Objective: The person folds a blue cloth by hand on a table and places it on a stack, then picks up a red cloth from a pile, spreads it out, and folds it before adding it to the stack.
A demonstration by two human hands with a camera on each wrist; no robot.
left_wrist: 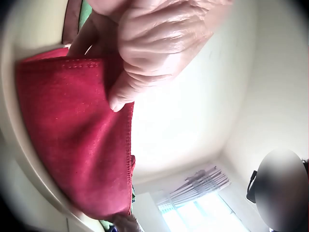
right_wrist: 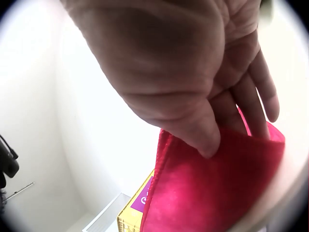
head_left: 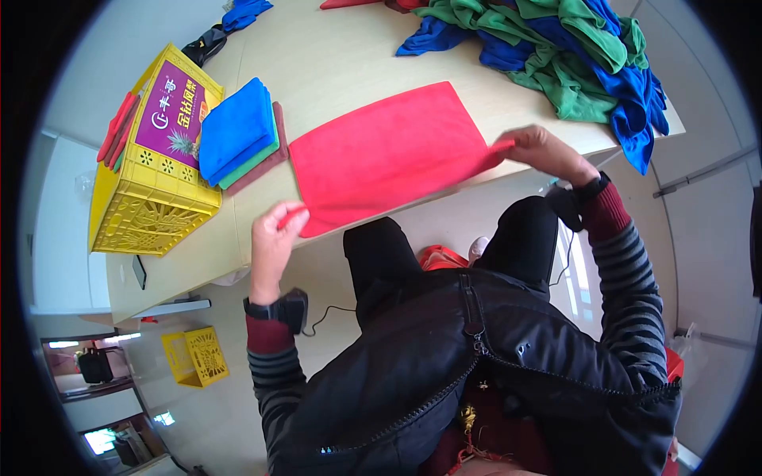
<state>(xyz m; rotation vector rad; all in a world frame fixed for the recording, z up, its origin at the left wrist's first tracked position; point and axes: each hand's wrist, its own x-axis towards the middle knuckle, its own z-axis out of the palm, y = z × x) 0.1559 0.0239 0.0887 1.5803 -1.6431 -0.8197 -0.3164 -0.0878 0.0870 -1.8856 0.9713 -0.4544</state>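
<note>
A red cloth (head_left: pixel 389 147) lies on the table, its near edge lifted at both corners. The left hand (head_left: pixel 274 242) pinches the near left corner; in the left wrist view the thumb of the left hand (left_wrist: pixel 154 48) presses on the stitched red cloth (left_wrist: pixel 77 135). At the near right corner the right hand (head_left: pixel 548 151) pinches the fabric. The right wrist view shows the right hand (right_wrist: pixel 193 72) with its thumb on the front of the red cloth (right_wrist: pixel 207 188) and fingers behind it.
Left of the cloth, folded blue (head_left: pixel 238 131), green and brown cloths are stacked beside a yellow crate (head_left: pixel 155 190). A loose heap of green and blue cloths (head_left: pixel 563 55) covers the table's back right. The table's near edge (head_left: pixel 238 266) runs before the person's knees.
</note>
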